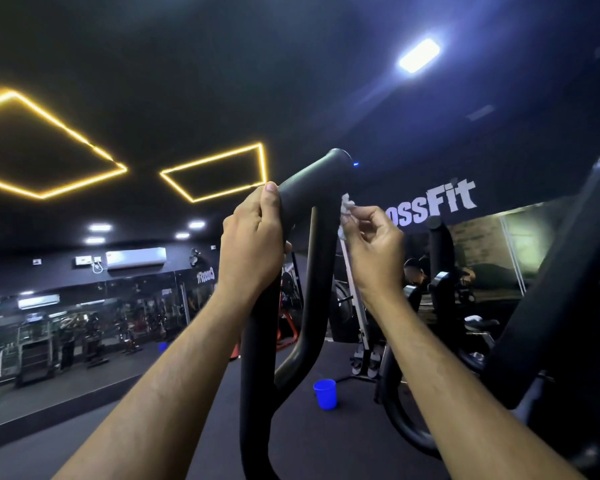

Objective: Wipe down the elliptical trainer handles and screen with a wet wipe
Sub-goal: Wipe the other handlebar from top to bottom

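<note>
Here left hand (pixel 253 244) grips the handle (pixel 309 188); right hand (pixel 374 247) pinches wipe (pixel 346 211); "Fit" sign (pixel 433 206) behind.

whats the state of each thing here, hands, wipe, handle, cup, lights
left hand: grips the black padded handle near its top
right hand: pinches the white crumpled wet wipe
wet wipe: bunched, against the handle's right side
blue plastic cup: upright on the floor
yellow ceiling strip lights: lit

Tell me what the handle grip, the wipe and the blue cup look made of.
Handle grip: matte black foam or rubber, probably; no glare. Wipe in the right hand: thin white nonwoven cloth or paper, crumpled. Blue cup: smooth moulded plastic, apparently.
</note>
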